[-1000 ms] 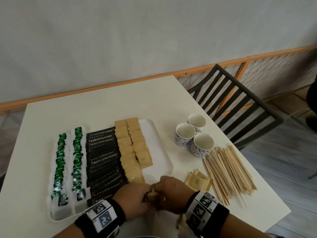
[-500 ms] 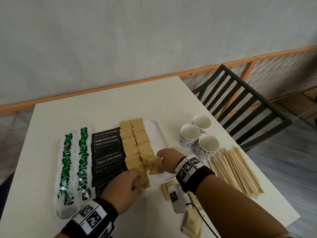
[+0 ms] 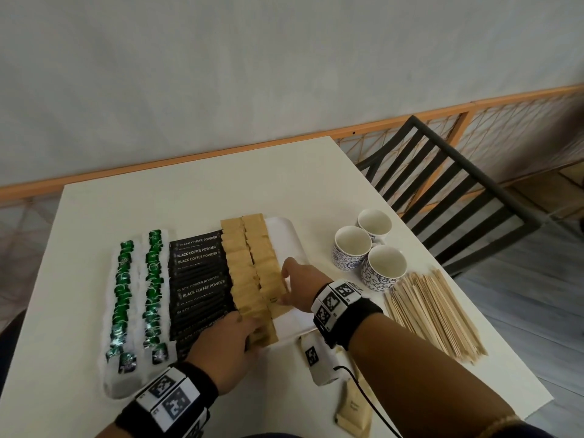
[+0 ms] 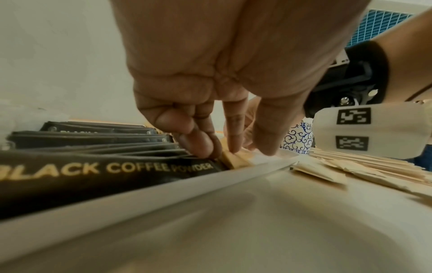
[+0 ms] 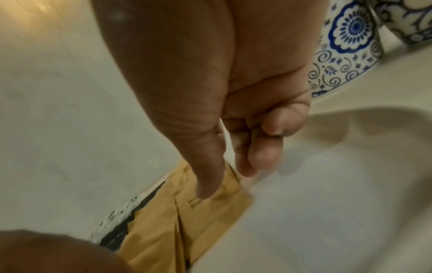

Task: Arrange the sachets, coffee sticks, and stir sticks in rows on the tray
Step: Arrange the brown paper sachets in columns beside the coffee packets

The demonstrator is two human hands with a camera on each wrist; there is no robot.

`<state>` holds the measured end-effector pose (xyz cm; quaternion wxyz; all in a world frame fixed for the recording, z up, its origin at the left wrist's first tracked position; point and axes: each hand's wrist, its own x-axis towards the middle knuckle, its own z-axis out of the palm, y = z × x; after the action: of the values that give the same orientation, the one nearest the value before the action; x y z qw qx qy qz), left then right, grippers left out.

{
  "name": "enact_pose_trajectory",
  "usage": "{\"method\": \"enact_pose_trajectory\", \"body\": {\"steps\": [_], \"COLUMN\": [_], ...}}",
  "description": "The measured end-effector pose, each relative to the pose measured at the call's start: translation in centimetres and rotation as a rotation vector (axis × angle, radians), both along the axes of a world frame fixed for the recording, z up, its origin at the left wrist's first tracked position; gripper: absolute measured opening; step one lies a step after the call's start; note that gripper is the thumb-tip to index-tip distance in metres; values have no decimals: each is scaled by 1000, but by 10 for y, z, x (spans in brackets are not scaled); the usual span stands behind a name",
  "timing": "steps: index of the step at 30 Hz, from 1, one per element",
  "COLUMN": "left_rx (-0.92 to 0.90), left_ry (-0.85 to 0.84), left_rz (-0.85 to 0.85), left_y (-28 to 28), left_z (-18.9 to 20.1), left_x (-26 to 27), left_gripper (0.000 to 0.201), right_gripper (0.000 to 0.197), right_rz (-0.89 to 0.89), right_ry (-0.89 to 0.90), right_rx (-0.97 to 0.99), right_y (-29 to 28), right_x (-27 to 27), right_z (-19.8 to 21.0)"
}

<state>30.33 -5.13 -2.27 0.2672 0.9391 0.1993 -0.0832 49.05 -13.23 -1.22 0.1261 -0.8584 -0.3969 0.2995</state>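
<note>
A white tray [image 3: 292, 245] holds two rows of green sachets [image 3: 123, 292], a row of black coffee sticks [image 3: 199, 289] and two rows of brown sachets [image 3: 243, 273]. My left hand [image 3: 249, 327] rests its fingertips [image 4: 198, 147] on the near end of the brown rows, beside the black coffee sticks [image 4: 105, 168]. My right hand [image 3: 284, 286] touches the side of the right brown row with straight fingers [image 5: 205, 188] on a brown sachet [image 5: 219, 205]. A pile of wooden stir sticks [image 3: 433, 314] lies on the table to the right of the tray.
Three blue-patterned cups [image 3: 369, 257] stand between the tray and the stir sticks. Loose brown sachets [image 3: 354, 412] lie at the table's front edge under my right forearm. A black chair [image 3: 458, 191] stands at the table's right side.
Both hands moved from the table's front edge onto the tray. The right hand carried a brown sachet to the right brown row; the left hand settled on the rows' near end.
</note>
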Motion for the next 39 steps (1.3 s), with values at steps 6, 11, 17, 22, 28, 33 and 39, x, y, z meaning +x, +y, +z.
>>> {"method": "enact_pose_trajectory", "body": {"steps": [6,11,17,22,28,33,39], "left_rx": [-24,-14,-43,-35,-23,-8,-15], "left_ry": [-22,-22,-4,6,14,41,29], "left_rz": [20,8,16,34,49,52,55], "left_y": [2,-1,-6,-7,-8,-5,-4], "left_z": [0,7,9,10,11,10,10], "left_x": [-5,-4,-3,-6,-8,-8,-9], "left_gripper": [37,33,33,33,33,38,37], "right_gripper": [25,23,46,55,30,25,32], "right_rz": [117,203,11,-140,-1,22,-10], "right_ry": [-197,-189,-211,-152,-28,50,30], "right_rx": [-59,-209,-191,-171,-150,127,175], "right_y": [-33,-76,-95,-96,-91,-80,-52], "right_x": [7,-2,-25,-36,-33,-19,1], "right_z": [29,24,-1,-14,-7,11,14]}}
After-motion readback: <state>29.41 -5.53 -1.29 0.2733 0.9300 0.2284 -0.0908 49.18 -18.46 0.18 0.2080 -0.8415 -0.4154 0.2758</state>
